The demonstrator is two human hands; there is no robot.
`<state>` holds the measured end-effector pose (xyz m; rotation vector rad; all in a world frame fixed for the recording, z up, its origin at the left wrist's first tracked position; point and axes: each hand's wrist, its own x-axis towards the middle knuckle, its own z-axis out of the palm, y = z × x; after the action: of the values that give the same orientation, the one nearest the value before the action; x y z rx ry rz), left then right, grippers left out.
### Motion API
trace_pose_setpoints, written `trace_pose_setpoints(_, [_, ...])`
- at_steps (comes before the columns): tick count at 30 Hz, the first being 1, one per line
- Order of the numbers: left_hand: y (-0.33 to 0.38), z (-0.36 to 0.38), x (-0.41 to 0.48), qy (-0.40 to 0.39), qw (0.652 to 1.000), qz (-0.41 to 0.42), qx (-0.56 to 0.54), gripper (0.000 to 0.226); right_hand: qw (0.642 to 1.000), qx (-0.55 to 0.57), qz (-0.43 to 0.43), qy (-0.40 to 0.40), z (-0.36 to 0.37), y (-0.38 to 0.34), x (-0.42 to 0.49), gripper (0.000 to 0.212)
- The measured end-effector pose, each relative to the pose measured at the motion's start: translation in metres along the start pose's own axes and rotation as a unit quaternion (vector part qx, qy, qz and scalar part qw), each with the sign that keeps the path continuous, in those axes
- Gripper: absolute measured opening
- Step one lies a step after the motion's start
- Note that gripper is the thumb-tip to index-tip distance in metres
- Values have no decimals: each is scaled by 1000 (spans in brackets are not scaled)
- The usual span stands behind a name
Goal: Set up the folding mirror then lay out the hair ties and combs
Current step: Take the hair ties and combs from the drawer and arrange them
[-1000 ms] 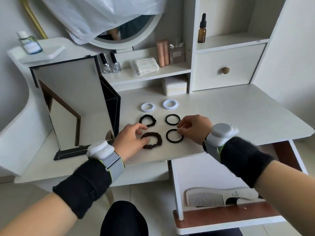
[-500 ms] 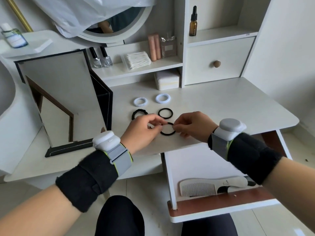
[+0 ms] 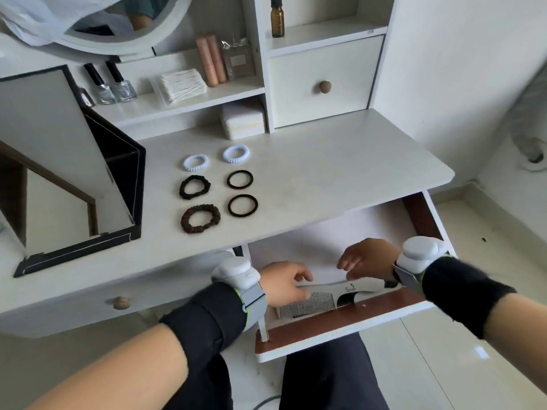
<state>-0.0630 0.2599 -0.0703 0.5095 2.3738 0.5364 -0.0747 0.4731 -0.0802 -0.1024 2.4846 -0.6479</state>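
The black folding mirror (image 3: 68, 179) stands open at the left of the white table (image 3: 340, 173). Several hair ties lie in two columns beside it: two white coils (image 3: 195, 162), a black scrunchie (image 3: 194, 187), a brown scrunchie (image 3: 200, 218) and two thin black rings (image 3: 242, 205). A white comb (image 3: 340, 292) lies in the open drawer (image 3: 325, 327) with a black comb (image 3: 346, 300) partly under it. My left hand (image 3: 282, 284) is at the white comb's left end, fingers spread at its spine. My right hand (image 3: 367, 257) hovers open just above the handle.
Shelves at the back hold nail polish bottles (image 3: 114, 87), cotton swabs (image 3: 182, 85), pink tubes (image 3: 211, 59), a brown dropper bottle (image 3: 277, 17) and a white box (image 3: 243, 119). A closed small drawer (image 3: 322, 81) is at the back right. A round mirror (image 3: 118, 31) hangs above.
Both hands left the hair ties on the table and dropped into the open drawer, over the combs. The hair ties stay in their two columns.
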Motion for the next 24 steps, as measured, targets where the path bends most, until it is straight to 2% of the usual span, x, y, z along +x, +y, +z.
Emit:
trace_pose_setpoints(4, [-4,14,19,4,999,-35,-8,37,999,-20,28,-24,7,25,9,25])
trace_pose_setpoints(15, [-12,33,35,27,998,-54,15,23,997,-74,-3,-37,21,36,22,12])
trace_pose_setpoints(20, [-3,23,27,50,998,-23,-36,18,997,-81,-14,-14,19,35,15,16])
trace_pose_setpoints(24, [14,-3,17,111,990,31,-85,14,997,-64,-35,3,5,29,2,17])
